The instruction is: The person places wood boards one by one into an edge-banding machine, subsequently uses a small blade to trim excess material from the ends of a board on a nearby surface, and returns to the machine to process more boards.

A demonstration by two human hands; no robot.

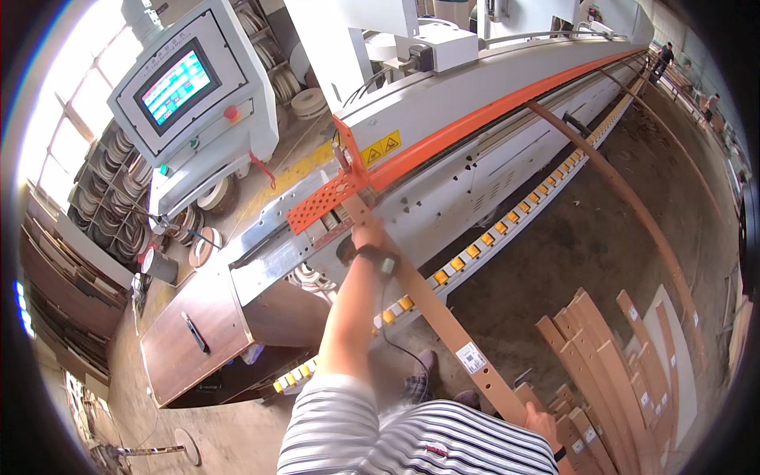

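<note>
A long, narrow brown wooden board [434,310] slants from the machine's front end down to my right side. It has a white label and drilled holes near its lower end. My left hand [369,234], with a dark watch at the wrist, is closed on the board's far end. That end lies beside the orange perforated plate [323,203] of the long grey machine [443,119]. Down at the right, my right hand [541,426] grips the board's near end, its fingers partly hidden.
Several similar boards [606,368] stand at the lower right. A rail with yellow rollers [487,237] runs along the machine. At left are a control panel [176,85] and a brown cabinet [198,332] with a knife [195,332] on top. Another person [663,62] stands far off.
</note>
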